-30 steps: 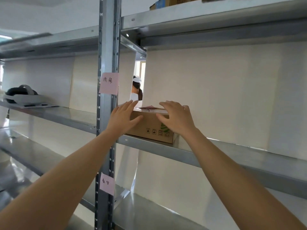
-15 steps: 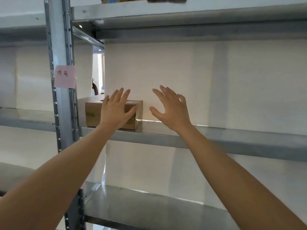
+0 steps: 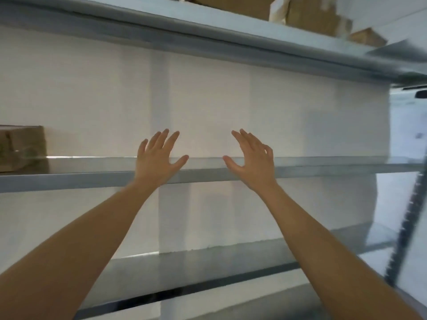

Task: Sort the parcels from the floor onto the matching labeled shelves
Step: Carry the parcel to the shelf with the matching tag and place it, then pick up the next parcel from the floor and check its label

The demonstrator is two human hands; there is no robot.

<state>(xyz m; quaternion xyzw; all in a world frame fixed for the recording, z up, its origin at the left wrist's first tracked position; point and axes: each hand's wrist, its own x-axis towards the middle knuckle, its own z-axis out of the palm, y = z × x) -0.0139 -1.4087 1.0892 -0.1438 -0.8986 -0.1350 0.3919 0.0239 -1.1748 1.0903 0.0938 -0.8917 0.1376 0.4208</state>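
Left hand (image 3: 156, 159) and right hand (image 3: 253, 160) hovering empty, fingers spreading wide, before grey metal shelf (image 3: 92, 179), brown cardboard parcel (image 3: 22, 147) sitting far left

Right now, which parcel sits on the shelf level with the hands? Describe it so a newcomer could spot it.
Find the middle metal shelf. At its far left edge sits a brown cardboard parcel. Unlike the boxes on the top shelf, it stands alone.
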